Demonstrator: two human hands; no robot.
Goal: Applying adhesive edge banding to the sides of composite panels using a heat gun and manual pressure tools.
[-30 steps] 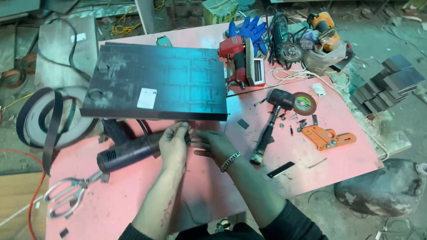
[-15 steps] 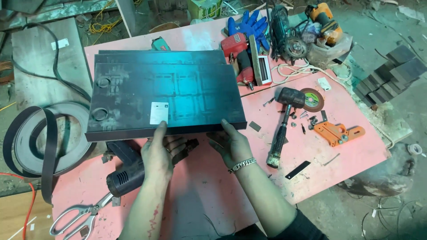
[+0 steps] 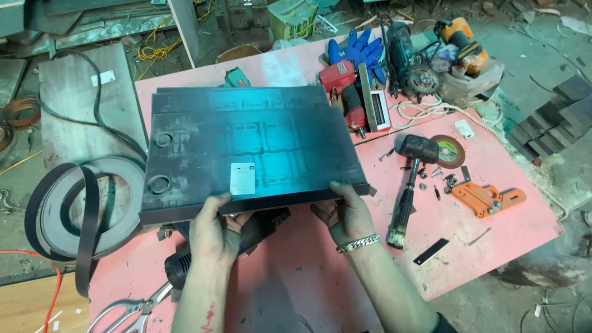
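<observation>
A large flat black panel (image 3: 246, 148) with a white label lies over the pink table (image 3: 320, 283). My left hand (image 3: 214, 229) grips its near edge left of the middle, thumb on top by the label. My right hand (image 3: 346, 216), with a metal bracelet on the wrist, holds the same edge near the right corner. The near edge is lifted off the table. Under it, between my hands, a black heat gun (image 3: 185, 265) lies partly hidden.
A black rubber mallet (image 3: 410, 179) lies right of the panel, with a cutting disc (image 3: 449, 152), screws and an orange clamp (image 3: 487, 198). Red drill, blue gloves and an angle grinder (image 3: 407, 61) sit behind. Scissors (image 3: 126, 314) lie near left; coiled black strapping (image 3: 74, 209) hangs off the left side.
The panel has come closer and its near edge has risen. Both hands went from fingering something small on the table to gripping the panel's near edge.
</observation>
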